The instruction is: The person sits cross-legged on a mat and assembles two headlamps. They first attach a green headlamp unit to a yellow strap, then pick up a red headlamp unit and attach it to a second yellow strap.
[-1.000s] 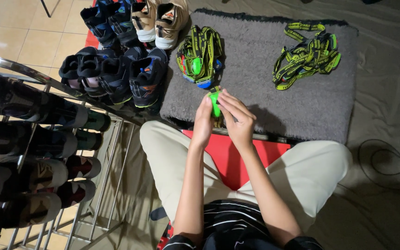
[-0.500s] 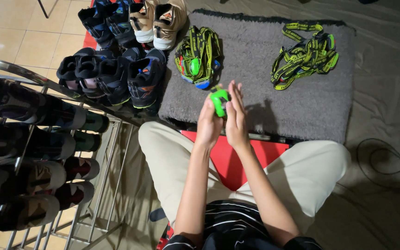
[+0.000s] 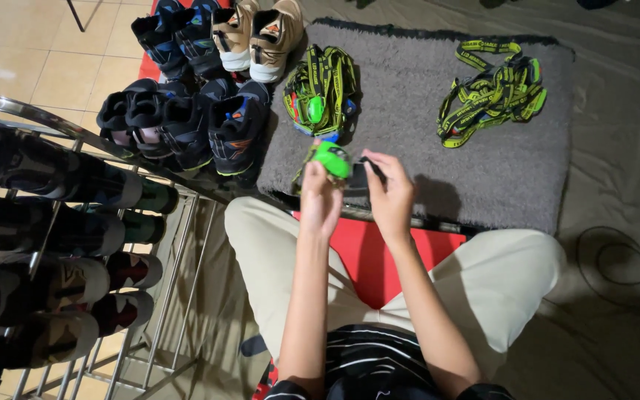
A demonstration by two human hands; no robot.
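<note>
Grey rug [image 3: 483,163]: a shaggy mat on the floor in front of the seated person, the largest thing in view; both strap piles lie on it.
Shoe rack [image 3: 75,244]: a metal-tube rack at the person's left, its tiers filled with dark shoes lying on their sides.
Loose shoes [image 3: 209,96]: dark sneakers and a tan pair [image 3: 261,37] stand in a cluster off the rug's far left corner, touching one another.
Red mat [image 3: 379,259]: a red sheet under the person's crossed legs, showing between the beige trousers.
Far bundle [image 3: 494,89]: a tangle of yellow-green printed straps, lying toward the right of the rug, well apart from the hands.
Near bundle [image 3: 320,92]: a tighter wad of the same straps with a green plastic piece in its middle, just beyond the hands.
Left hand [image 3: 321,204]: fingers curled shut around the green piece, carrying it from below.
Right hand [image 3: 390,196]: fingers pinched on a dark strap end [image 3: 361,174] just beside the green piece.
Green piece [image 3: 331,159]: a bright green plastic part held over the rug's near edge, between the two hands.
Change: a second ago both hands pressed close together around the green piece, and now they are drawn apart with the dark strap showing between them; it looks as though strap is being pulled out or fed through the piece.
</note>
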